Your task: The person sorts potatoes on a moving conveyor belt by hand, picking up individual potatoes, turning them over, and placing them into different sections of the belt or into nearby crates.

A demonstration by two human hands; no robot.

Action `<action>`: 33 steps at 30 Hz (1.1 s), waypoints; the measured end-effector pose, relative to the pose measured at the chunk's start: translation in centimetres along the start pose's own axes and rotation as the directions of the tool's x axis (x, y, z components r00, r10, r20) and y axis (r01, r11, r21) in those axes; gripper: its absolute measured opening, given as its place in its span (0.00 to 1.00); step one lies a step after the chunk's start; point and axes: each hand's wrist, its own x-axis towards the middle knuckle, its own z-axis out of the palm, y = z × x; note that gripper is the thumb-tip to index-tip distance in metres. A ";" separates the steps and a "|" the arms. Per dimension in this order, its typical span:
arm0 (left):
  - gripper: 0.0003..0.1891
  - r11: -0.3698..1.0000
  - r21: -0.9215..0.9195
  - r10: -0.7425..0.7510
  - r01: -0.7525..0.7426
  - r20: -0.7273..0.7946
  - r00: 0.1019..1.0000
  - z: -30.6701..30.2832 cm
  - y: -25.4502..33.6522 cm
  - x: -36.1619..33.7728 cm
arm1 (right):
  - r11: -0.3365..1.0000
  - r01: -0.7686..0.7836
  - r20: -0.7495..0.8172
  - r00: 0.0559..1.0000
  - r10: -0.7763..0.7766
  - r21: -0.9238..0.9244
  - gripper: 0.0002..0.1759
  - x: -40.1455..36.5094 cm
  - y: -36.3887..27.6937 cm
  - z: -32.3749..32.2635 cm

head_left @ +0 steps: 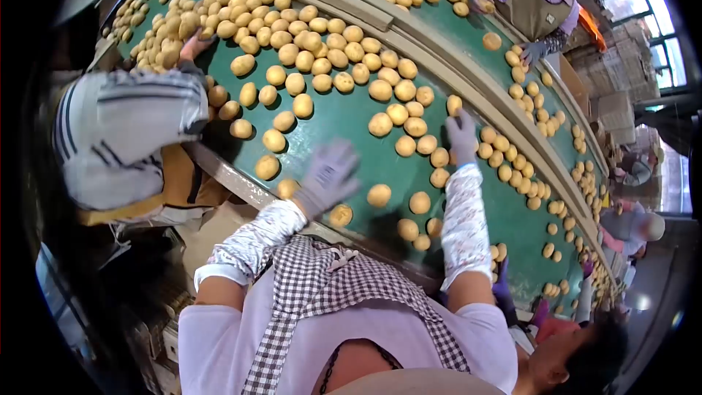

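Note:
My left hand [330, 175], in a grey glove, is over the near side of the green belt [322, 128]. It is slightly blurred, with the fingers spread and nothing visible in them. One potato [287, 189] lies beside its wrist and another potato [341, 215] lies just below the palm. Farther right, my right hand [461, 137], also gloved, reaches to the far side of the belt. Its fingers are closed at a potato [454, 104] near the divider rail. Loose potatoes [415, 126] lie to the left of this hand, and more potatoes [504, 155] to its right.
A dense pile of potatoes [241, 18] covers the belt's upper left, where a co-worker's hand [196, 47] touches it. A beige rail [409, 44] separates a second belt [468, 40], with a co-worker's gloved hand [533, 52] beyond. A metal edge [234, 179] runs along my side.

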 end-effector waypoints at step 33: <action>0.17 0.891 0.453 -0.024 0.042 -0.046 0.999 3.4 -1.5 16.4 | 0.829 -0.173 0.530 0.832 -0.166 0.532 0.20 4.2 -9.4 -8.8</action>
